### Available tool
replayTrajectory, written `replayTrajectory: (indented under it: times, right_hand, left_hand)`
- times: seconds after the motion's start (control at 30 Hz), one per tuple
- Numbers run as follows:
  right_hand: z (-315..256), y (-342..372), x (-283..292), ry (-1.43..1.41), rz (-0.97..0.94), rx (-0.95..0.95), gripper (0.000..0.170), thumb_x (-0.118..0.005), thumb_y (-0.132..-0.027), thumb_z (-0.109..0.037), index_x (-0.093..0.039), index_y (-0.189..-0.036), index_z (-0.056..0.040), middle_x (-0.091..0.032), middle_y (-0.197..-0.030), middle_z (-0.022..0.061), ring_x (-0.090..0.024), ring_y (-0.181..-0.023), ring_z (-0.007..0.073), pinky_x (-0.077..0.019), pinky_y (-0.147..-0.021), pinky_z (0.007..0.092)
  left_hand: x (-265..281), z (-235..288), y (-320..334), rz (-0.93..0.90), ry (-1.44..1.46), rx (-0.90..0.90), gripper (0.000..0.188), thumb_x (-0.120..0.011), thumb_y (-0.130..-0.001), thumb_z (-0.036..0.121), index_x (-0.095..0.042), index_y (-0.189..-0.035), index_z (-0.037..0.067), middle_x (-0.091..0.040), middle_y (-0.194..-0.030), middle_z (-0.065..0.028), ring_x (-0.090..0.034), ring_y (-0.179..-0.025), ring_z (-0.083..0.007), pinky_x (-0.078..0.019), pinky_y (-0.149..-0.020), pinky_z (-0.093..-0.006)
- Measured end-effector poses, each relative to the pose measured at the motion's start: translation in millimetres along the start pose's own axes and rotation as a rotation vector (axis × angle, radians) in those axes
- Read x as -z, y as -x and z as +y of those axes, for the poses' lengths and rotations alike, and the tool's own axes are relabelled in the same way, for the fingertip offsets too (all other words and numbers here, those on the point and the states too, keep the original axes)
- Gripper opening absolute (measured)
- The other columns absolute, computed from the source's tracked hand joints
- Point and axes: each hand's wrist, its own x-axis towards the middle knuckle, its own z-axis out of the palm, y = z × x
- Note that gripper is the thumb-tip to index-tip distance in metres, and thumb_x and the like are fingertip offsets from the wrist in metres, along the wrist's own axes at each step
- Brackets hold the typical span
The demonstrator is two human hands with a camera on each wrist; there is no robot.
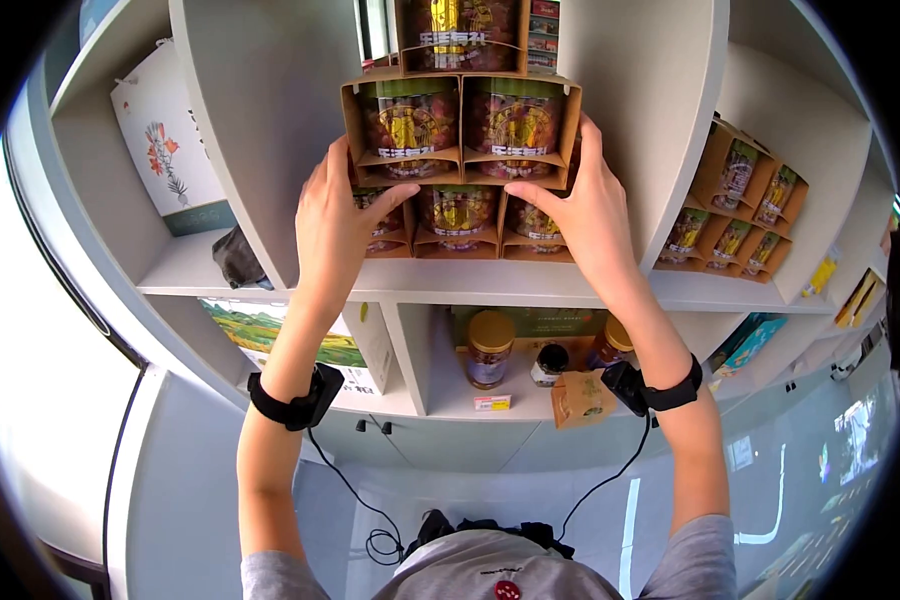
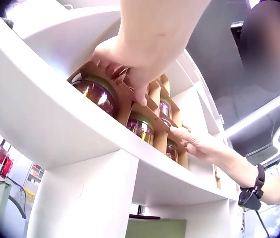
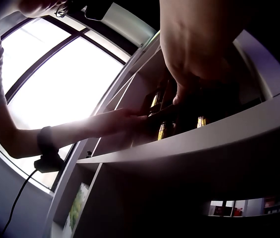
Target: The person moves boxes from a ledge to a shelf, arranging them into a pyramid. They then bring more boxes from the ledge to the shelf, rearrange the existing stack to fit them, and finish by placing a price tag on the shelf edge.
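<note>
A pyramid of jars in open-front brown cardboard boxes stands on the white shelf. Its middle tier is two boxes side by side, the left boxed jar [image 1: 410, 120] and the right boxed jar [image 1: 513, 122], both with green lids. My left hand [image 1: 332, 225] grips the left box's outer side, thumb along its lower front edge. From the opposite side, my right hand [image 1: 592, 218] holds the right box the same way; its fingertips are partly hidden. One boxed jar [image 1: 462, 38] sits on top. Below is a row with a middle jar [image 1: 457, 212]; the hands partly cover the outer ones.
White shelf dividers [image 1: 255, 120] rise on both sides. More small boxed jars [image 1: 730, 235] are stacked in the right compartment. On the lower shelf stand a gold-lidded jar [image 1: 490, 348], a dark-lidded jar [image 1: 550, 364] and a kraft paper bag [image 1: 582, 398]. A white printed box [image 1: 167, 135] is at left.
</note>
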Motion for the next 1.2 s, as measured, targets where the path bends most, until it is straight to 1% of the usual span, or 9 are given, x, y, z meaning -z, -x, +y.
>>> replayTrajectory:
  times: [0.07, 0.17, 0.27, 0.3, 0.6, 0.7, 1.0, 1.13, 1.2]
  right_hand:
    - [0.4, 1.1, 0.3, 0.018, 0.02, 0.012, 0.089, -0.079, -0.07, -0.034, -0.029, -0.135, 0.0003, -0.053, -0.122, 0.024, -0.057, -0.107, 0.0382, -0.0487, -0.089, 0.0433]
    - [2.8, -0.2, -2.3, 0.059, 0.046, 0.028, 0.088, -0.079, -0.069, -0.035, -0.03, -0.132, 0.0015, -0.054, -0.119, 0.0244, -0.058, -0.105, 0.0387, -0.0491, -0.086, 0.0437]
    - [3.4, -0.9, -5.3, 0.103, 0.073, 0.045, 0.087, -0.079, -0.069, -0.035, -0.031, -0.131, 0.0018, -0.054, -0.117, 0.0244, -0.058, -0.103, 0.039, -0.0493, -0.085, 0.0438]
    - [4.0, -0.5, -6.6, 0.116, 0.093, 0.064, 0.086, -0.079, -0.069, -0.036, -0.033, -0.13, 0.0025, -0.055, -0.116, 0.0245, -0.059, -0.102, 0.0392, -0.0495, -0.084, 0.0436]
    - [-2.0, -1.8, -6.0, 0.169, 0.066, -0.014, 0.084, -0.08, -0.068, -0.035, -0.035, -0.128, 0.0034, -0.058, -0.109, 0.0233, -0.061, -0.098, 0.0364, -0.0503, -0.083, 0.0431]
    - [-5.3, -3.3, -3.9, 0.159, 0.017, -0.079, 0.085, -0.081, -0.068, -0.034, -0.035, -0.129, 0.0026, -0.058, -0.11, 0.023, -0.061, -0.099, 0.0358, -0.0505, -0.083, 0.0425]
    - [-7.1, -3.0, -3.6, 0.135, 0.037, -0.066, 0.084, -0.08, -0.069, -0.031, -0.034, -0.132, 0.0003, -0.058, -0.11, 0.0225, -0.059, -0.103, 0.0365, -0.048, -0.087, 0.0434]
    - [-12.2, -0.3, -0.5, 0.13, 0.018, -0.112, 0.087, -0.079, -0.071, -0.033, -0.031, -0.134, 0.0005, -0.053, -0.115, 0.0229, -0.055, -0.107, 0.0377, -0.0458, -0.09, 0.0433]
    - [-12.1, 4.1, -0.1, 0.105, 0.071, -0.067, 0.084, -0.078, -0.073, -0.031, -0.031, -0.135, 0.0004, -0.05, -0.118, 0.0225, -0.052, -0.11, 0.0381, -0.0439, -0.093, 0.0439]
  left_hand:
    - [1.8, 3.0, -0.4, -0.015, 0.009, 0.014, 0.065, -0.08, -0.071, 0.03, -0.048, -0.12, 0.0, -0.064, -0.102, -0.017, -0.064, -0.094, -0.0292, -0.0501, -0.08, -0.0365]
    - [2.5, 3.7, -1.8, -0.004, 0.016, 0.032, 0.066, -0.08, -0.071, 0.032, -0.049, -0.119, -0.001, -0.063, -0.106, -0.0182, -0.063, -0.096, -0.0313, -0.0496, -0.081, -0.0379]
    - [4.0, 7.3, -4.0, -0.006, -0.032, 0.064, 0.07, -0.08, -0.068, 0.036, -0.049, -0.118, -0.001, -0.058, -0.11, -0.0174, -0.061, -0.095, -0.0349, -0.0497, -0.079, -0.0424]
    - [8.1, 13.0, -5.8, -0.048, -0.037, 0.132, 0.073, -0.081, -0.068, 0.038, -0.049, -0.119, -0.004, -0.059, -0.112, -0.0201, -0.059, -0.104, -0.034, -0.0469, -0.086, -0.0408]
    - [8.9, 16.8, -8.3, -0.099, -0.019, 0.188, 0.075, -0.08, -0.069, 0.038, -0.047, -0.121, -0.005, -0.057, -0.115, -0.0189, -0.058, -0.105, -0.0334, -0.0467, -0.088, -0.0406]
    - [7.6, 13.8, -8.4, -0.089, 0.006, 0.169, 0.076, -0.08, -0.069, 0.037, -0.046, -0.122, -0.004, -0.056, -0.115, -0.0189, -0.058, -0.106, -0.0328, -0.0467, -0.088, -0.0404]
    - [7.6, 12.8, -7.4, -0.075, 0.024, 0.137, 0.071, -0.08, -0.07, 0.032, -0.046, -0.122, -0.003, -0.056, -0.114, -0.0187, -0.058, -0.105, -0.0333, -0.0468, -0.088, -0.0409]
    - [6.0, 12.7, -5.5, -0.051, -0.01, 0.132, 0.068, -0.079, -0.072, 0.028, -0.045, -0.123, -0.002, -0.054, -0.117, -0.0179, -0.056, -0.105, -0.0331, -0.0464, -0.088, -0.0402]
    - [6.6, 15.0, -4.1, -0.017, 0.066, 0.115, 0.066, -0.079, -0.073, 0.027, -0.046, -0.123, 0.0, -0.053, -0.116, -0.0165, -0.056, -0.106, -0.032, -0.0463, -0.088, -0.0395]
